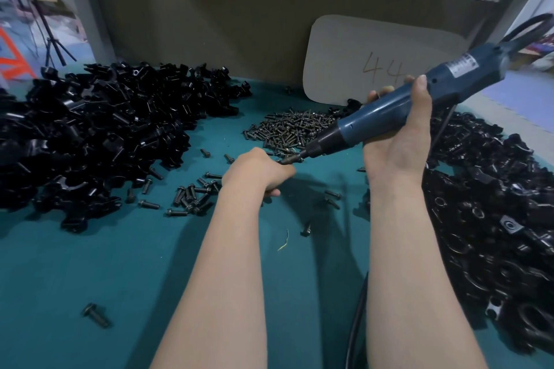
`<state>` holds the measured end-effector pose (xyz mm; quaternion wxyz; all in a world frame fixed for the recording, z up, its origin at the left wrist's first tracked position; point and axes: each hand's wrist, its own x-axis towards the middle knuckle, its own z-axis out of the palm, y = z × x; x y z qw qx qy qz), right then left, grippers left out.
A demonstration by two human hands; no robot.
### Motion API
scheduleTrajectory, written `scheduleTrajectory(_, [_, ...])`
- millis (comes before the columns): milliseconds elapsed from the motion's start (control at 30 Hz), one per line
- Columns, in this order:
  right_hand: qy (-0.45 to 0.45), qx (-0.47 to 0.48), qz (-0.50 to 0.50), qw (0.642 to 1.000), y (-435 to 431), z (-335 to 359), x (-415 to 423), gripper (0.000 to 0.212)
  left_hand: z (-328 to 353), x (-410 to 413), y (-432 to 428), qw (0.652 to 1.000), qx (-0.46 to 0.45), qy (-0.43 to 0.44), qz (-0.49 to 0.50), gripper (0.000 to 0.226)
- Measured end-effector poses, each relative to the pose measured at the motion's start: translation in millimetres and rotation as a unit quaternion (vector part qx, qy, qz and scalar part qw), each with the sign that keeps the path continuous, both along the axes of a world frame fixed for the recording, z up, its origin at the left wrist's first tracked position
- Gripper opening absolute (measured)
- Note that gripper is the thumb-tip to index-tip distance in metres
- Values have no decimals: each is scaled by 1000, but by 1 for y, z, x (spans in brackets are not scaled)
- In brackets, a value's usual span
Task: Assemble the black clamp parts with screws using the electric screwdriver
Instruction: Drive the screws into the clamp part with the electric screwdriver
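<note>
Our left hand sits mid-tabletop with its fingers curled tight, pinching what we take to be a screw at the far side of the fist; whether a clamp part is in the palm too, we cannot tell, since the hand hides it; our right hand has its fingers wrapped fully round the blue electric screwdriver, tilted down to the left so its bit touches that screw. The main risk, as we judge it, is the bit running so close to bare fingertips; a slip off the screw head could nick skin or fling the screw; a tilted driver could also cross-thread it. The cable trailing near our right forearm might snag and tug the tool off line. Black clamp parts lie in a big left pile and a right pile; a heap of screws sits just beyond the hands, with loose screws scattered nearer. The green tabletop is soft-looking and matte; a card marked "44" leans against a brown backboard at the far edge; a dim workshop shows beyond on both sides.
</note>
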<state>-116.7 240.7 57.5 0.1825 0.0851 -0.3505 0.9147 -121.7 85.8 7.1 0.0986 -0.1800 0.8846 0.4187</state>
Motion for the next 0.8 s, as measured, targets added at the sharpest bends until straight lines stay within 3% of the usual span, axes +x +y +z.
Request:
scheduleTrajectory(167, [15,19,20,999,3,1,3,20,1,2,2,1000,-31,-1,-3,29])
scheduleTrajectory(500, [8,-14,-12,1000,14,4,1,27,7,6,-7,1000,-12,-18,6,26])
scheduleTrajectory(567, [2,-46,-33,998,18,6,1,31,2,2,-11,995,64,42,59,27])
scheduleTrajectory(633, [-19,-48,-52,997,19,7,-1,35,-1,-2,-13,966,194,123,123,22])
scheduleTrajectory(700, [-52,-44,-60,996,19,7,-2,32,-1,-2,-11,906,354,157,170,18])
scheduleTrajectory(800, [-86,-27,-70,993,15,9,-1,27,-1,1,-7,808,544,136,181,16])
